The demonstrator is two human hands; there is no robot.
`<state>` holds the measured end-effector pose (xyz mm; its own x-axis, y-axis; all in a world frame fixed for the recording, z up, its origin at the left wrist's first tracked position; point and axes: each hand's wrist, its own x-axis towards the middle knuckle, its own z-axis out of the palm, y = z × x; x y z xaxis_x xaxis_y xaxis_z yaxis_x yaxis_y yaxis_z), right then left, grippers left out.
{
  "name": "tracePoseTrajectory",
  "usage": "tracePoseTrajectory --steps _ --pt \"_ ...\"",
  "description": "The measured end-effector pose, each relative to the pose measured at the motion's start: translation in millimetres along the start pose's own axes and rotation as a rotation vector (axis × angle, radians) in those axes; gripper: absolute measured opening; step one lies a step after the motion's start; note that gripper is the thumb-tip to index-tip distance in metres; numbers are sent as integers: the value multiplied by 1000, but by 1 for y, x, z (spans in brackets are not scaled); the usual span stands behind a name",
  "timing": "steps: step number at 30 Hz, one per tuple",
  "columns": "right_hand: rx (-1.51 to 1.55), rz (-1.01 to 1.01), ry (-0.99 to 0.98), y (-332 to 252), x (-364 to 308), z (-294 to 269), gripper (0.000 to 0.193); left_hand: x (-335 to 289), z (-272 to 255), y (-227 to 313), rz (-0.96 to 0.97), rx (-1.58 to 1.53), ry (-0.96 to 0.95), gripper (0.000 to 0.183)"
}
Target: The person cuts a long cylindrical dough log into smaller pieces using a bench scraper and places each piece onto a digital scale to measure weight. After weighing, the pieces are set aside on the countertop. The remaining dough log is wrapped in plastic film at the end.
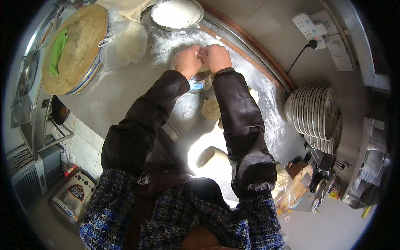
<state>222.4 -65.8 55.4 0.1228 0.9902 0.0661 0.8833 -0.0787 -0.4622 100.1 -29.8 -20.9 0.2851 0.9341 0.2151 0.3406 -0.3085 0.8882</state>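
Note:
My left hand (187, 62) and my right hand (217, 57) meet above a small digital scale (206, 84) with a lit display. Both hands are closed, knuckles up and fingertips pressed together. A pale bit shows between them, too small and covered to name for certain. The scale's round top is mostly hidden under my hands. A lump of pale dough (211, 109) lies on the metal worktop (158, 89) just nearer than the scale. More pale dough is partly covered by my right sleeve.
A metal bowl of white flour (177, 14) stands beyond my hands. At the left are a tied plastic bag (125, 45) and a round wooden board (77, 50) with a green strip. Stacked plates (312, 112) stand at the right, below a power strip (309, 30). Flour dusts the worktop.

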Motion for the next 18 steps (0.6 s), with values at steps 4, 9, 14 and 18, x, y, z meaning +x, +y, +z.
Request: tracePoseTrajectory --steps 4,9,14,18 --pt "-167 -63 18 -5 6 0 34 -1 -3 2 11 159 -7 19" --pt "342 255 -146 -4 0 -16 25 0 -12 7 34 219 -78 24" --pt "1046 333 -272 -20 -84 -16 16 -4 -21 9 -9 -70 -102 33" --pt "1257 400 11 -41 -164 8 31 -62 -43 22 -246 -597 -39 34"
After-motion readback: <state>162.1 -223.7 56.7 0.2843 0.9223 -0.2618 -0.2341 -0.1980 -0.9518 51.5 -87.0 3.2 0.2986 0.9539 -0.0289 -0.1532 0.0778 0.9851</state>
